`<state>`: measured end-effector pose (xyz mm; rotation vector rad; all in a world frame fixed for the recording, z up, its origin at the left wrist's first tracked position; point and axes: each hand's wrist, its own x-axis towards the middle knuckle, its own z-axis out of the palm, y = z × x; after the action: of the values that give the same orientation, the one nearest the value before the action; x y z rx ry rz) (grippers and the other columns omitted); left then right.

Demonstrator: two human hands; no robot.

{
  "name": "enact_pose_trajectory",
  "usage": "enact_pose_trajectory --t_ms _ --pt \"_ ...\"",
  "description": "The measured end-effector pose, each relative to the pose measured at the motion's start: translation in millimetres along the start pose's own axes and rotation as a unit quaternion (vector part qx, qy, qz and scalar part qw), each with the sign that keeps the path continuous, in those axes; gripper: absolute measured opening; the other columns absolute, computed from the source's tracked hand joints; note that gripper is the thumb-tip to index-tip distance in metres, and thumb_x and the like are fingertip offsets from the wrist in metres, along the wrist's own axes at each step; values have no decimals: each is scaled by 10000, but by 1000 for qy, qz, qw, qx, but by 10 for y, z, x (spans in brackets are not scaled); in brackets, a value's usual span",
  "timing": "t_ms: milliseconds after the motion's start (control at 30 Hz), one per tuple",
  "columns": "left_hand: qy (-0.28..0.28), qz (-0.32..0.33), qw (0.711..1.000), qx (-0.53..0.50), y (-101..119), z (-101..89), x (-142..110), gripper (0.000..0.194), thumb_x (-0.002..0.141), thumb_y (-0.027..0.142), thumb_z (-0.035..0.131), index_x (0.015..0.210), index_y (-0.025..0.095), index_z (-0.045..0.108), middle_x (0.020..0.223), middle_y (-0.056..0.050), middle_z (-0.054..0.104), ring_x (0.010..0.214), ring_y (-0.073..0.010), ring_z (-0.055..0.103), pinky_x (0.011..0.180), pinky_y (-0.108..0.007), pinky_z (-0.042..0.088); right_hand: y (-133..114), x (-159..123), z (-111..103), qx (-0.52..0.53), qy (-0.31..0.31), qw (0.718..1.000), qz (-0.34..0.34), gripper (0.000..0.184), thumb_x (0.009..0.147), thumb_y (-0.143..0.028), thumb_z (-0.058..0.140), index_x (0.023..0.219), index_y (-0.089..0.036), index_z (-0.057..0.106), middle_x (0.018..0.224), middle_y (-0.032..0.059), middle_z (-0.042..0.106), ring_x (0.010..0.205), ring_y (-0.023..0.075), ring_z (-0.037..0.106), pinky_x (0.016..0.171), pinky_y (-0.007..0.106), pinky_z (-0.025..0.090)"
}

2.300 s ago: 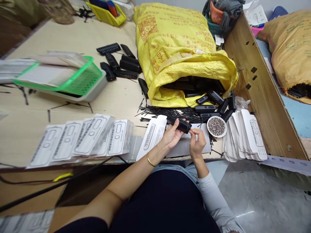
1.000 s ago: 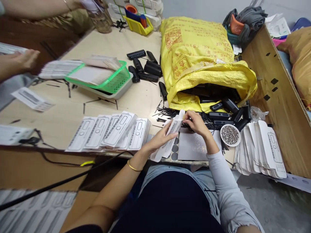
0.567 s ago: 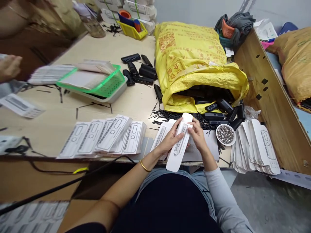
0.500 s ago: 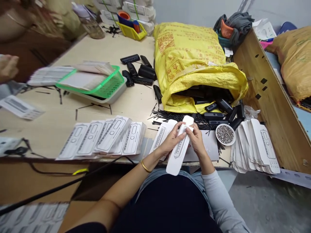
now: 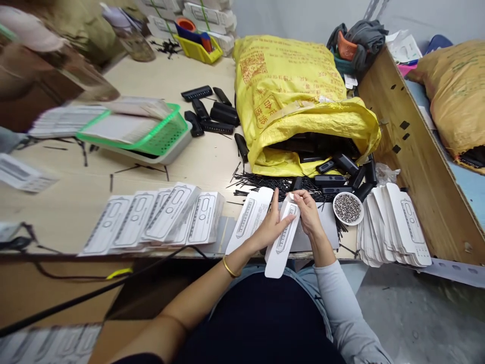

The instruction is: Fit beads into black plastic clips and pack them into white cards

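A narrow white printed carton [image 5: 282, 248] is held in front of my body, tilted, its long lower flap sticking out toward me. My left hand [image 5: 271, 226] grips its left side, thumb across the printed face and index finger pointing away from me. My right hand [image 5: 307, 212] pinches the carton's far end, where a short flap is bent over. Beside my left hand another white carton [image 5: 248, 215] lies flat on the table. Whether anything is inside the held carton is hidden.
A yellow sack [image 5: 291, 76] spills black plastic casings [image 5: 330, 180]. Black sticks [image 5: 261, 182] and a white bowl of small metal parts [image 5: 347, 208] lie near my hands. Flat cartons [image 5: 390, 227] stand right, finished-looking boxes [image 5: 166, 215] left. A green basket [image 5: 151, 139] and another person's arm [image 5: 87, 76] are farther left.
The far flap of the held carton, upright before, is now bent over under my right fingers. My left index finger has straightened. The other person's arm has moved in toward the green basket.
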<state>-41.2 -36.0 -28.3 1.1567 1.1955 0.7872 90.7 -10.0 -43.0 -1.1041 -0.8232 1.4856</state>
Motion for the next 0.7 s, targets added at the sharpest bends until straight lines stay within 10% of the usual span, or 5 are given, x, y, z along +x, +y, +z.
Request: enact_pose_trajectory --t_ms 267,400,500,567,700 --pt "-6 20 1000 1 -16 -22 111 769 923 464 432 1513 191 21 968 -83 634 1010 -221 597 911 -395 453 118 -339 -80 -52 80 994 -58 273 819 -385 620 1015 -194 628 1065 50 662 974 165 604 886 303 463" --pt "-81 224 967 93 -79 -59 75 695 866 365 559 1470 248 237 1317 -147 504 1243 -259 485 1026 -470 400 70 -250 -142 -41 206 975 -67 296 859 -449 532 1023 -204 558 896 10 639 744 129 596 708 270 495" --pt "-27 373 915 151 -79 -131 42 537 731 296 716 1222 216 515 1322 -144 497 1304 -295 419 1085 -519 335 -35 -92 -103 -188 92 972 -105 265 925 -387 412 1001 -199 583 911 38 651 796 157 607 744 301 500" --pt "72 355 923 133 -28 -222 35 480 721 300 711 1144 188 514 1176 -129 583 1169 -267 541 1023 -488 417 -106 22 -90 -362 -21 918 -158 265 933 -259 380 1052 -198 608 1056 82 653 988 202 590 898 370 467" --pt "210 171 947 175 94 -414 52 703 714 296 676 1318 158 343 1136 -125 593 978 -221 627 866 -393 518 -145 271 -208 -646 -151 712 -229 385 861 -73 408 1153 -225 606 1363 102 515 1306 267 389 1121 528 232"
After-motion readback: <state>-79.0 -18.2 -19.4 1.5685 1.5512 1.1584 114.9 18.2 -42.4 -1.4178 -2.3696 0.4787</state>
